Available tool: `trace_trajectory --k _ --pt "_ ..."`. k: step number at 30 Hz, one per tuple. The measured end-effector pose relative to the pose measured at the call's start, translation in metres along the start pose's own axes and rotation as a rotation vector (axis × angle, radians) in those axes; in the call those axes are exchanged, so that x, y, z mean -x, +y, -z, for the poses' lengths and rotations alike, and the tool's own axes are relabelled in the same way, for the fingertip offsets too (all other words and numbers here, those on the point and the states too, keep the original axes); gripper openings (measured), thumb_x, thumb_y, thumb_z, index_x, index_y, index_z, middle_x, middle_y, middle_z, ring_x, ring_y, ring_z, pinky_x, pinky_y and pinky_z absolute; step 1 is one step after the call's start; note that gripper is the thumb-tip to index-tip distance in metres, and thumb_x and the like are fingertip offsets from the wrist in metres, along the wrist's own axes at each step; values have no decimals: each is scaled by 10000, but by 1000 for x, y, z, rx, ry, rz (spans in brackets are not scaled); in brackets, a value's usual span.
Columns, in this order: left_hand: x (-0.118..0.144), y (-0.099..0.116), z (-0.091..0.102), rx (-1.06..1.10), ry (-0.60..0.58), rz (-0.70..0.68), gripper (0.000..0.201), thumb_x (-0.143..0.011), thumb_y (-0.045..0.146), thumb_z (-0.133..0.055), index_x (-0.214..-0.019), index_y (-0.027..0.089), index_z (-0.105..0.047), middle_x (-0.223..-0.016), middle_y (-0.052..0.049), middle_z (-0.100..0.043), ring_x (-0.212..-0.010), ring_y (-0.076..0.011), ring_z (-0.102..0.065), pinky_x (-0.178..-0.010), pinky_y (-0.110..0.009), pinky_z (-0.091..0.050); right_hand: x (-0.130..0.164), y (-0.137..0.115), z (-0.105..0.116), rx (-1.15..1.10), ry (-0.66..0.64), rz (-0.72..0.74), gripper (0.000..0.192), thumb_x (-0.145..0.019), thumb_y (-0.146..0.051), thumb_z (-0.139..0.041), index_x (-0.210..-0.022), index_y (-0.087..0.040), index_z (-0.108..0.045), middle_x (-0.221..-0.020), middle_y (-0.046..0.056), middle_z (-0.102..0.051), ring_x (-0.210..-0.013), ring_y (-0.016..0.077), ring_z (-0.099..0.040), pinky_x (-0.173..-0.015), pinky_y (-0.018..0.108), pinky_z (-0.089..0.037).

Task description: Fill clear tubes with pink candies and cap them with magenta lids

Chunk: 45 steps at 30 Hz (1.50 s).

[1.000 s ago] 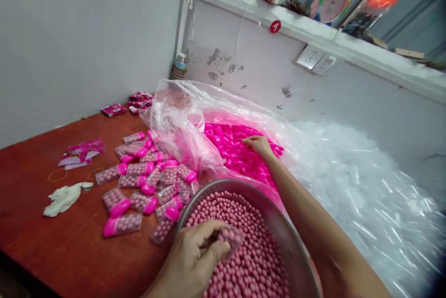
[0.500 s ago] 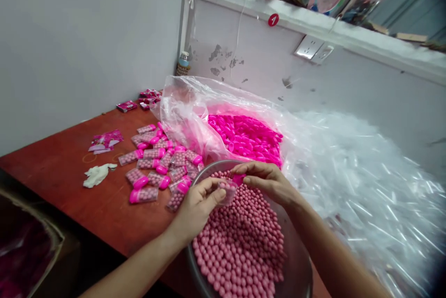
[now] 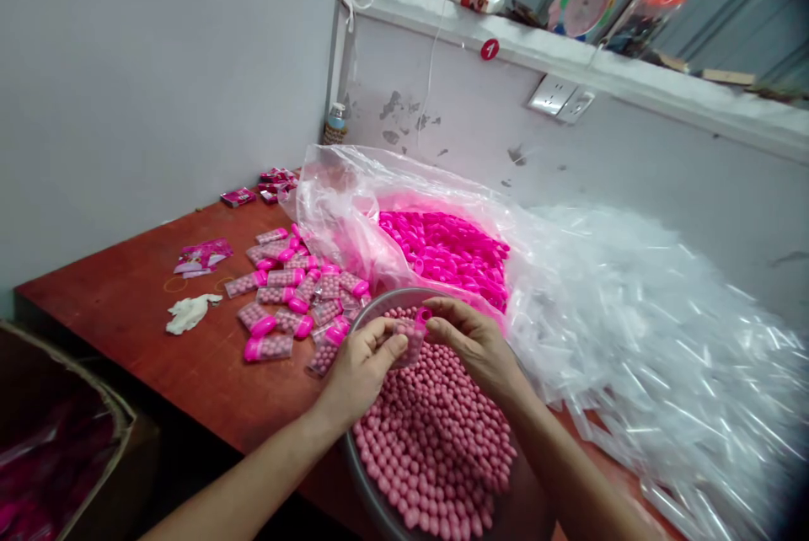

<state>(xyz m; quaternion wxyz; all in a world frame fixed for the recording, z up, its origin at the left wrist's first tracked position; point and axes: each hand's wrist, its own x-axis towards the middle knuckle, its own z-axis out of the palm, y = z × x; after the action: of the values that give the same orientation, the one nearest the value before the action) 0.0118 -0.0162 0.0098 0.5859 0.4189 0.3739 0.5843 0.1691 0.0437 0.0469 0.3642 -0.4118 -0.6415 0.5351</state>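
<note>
Now, above the bowl [image 3: 526, 497], I have the left hand [image 3: 361, 362] pinching the tube [image 3: 408, 342] between thumb and fingers, and the right hand [image 3: 473, 345] gripping the cap [image 3: 423, 318] at the tube's upper end.

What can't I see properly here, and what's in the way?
In the head view:
Pink cap: too small to tell whether it's fastened; the right hand partly covers it.
Little container: part hidden by the left hand.
Bowl: near rim cut off by the bottom edge; pink balls cover its floor.
Cardboard box: cut off by the left and bottom edges; contents blurred.
Flat packet: printing too blurred to read.
</note>
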Motion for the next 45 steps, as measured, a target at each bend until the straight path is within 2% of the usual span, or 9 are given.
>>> trace_trajectory --k 5,10,13,15,20,27,31,35,45 --pt "3 2 2 47 -78 14 205 -839 314 -522 -929 140 -583 -889 -46 -639 -815 -168 -593 -761 -292 -482 -4 9 3 -127 -90 -136 260 -656 -266 -737 -865 -195 -599 -758 -24 -611 -675 117 -579 -630 252 -488" --pt "5 1 4 -127 22 -55 217 -851 312 -499 -970 157 -591 -942 -57 -640 -900 -187 -587 -807 -285 -456 -3 11 10 -45 10 25 245 -678 -251 -724 -895 -201 -624 -807 0 -645 -734 135 -601 -678 258 -497" --pt "4 -1 3 -236 80 -84 215 -851 300 -492 -987 173 -599 -979 -59 -637 -952 -200 -574 -853 -301 -439 1 6 11 -25 -78 103 240 -722 -237 -690 -954 -224 -629 -896 20 -657 -813 162 -614 -719 287 -512" --pt "3 -2 2 -206 41 -63 215 -843 308 -503 -981 175 -600 -961 -54 -635 -924 -199 -582 -827 -305 -460 5 5 8 14 -128 121 229 -747 -243 -667 -974 -233 -638 -958 28 -660 -879 184 -613 -778 321 -510" --pt "4 1 1 16 -31 32 223 -841 322 -508 -978 154 -562 -908 -43 -623 -825 -169 -598 -744 -300 -508 10 8 -3 120 -82 137 282 -767 -261 -646 -1049 -262 -637 -1069 18 -645 -968 194 -592 -884 349 -469" --pt "7 4 5 -171 -104 -44 251 -838 319 -516 -998 149 -609 -959 -62 -635 -902 -204 -593 -754 -279 -493 10 10 8 -19 -186 -2 274 -696 -241 -714 -957 -212 -635 -885 11 -676 -805 167 -634 -739 310 -532" --pt "10 4 3 -421 -18 -133 230 -853 278 -489 -1001 196 -644 -946 -35 -671 -899 -194 -599 -803 -276 -452 17 -2 12 286 -20 220 258 -769 -245 -640 -1026 -221 -628 -960 40 -671 -868 192 -627 -782 328 -518" --pt "12 6 -1 -608 10 -219 210 -850 242 -490 -947 215 -675 -869 -21 -694 -826 -183 -613 -758 -259 -441 25 -18 9 617 -137 473 295 -830 -202 -551 -1116 -256 -601 -1053 43 -660 -960 207 -610 -847 337 -496" --pt "23 5 1 -698 -6 -331 238 -848 181 -486 -984 217 -678 -858 -44 -706 -804 -185 -642 -723 -253 -458 38 -1 1 765 -188 740 473 -835 -107 -522 -1271 -279 -456 -1046 60 -665 -943 198 -629 -811 333 -528"
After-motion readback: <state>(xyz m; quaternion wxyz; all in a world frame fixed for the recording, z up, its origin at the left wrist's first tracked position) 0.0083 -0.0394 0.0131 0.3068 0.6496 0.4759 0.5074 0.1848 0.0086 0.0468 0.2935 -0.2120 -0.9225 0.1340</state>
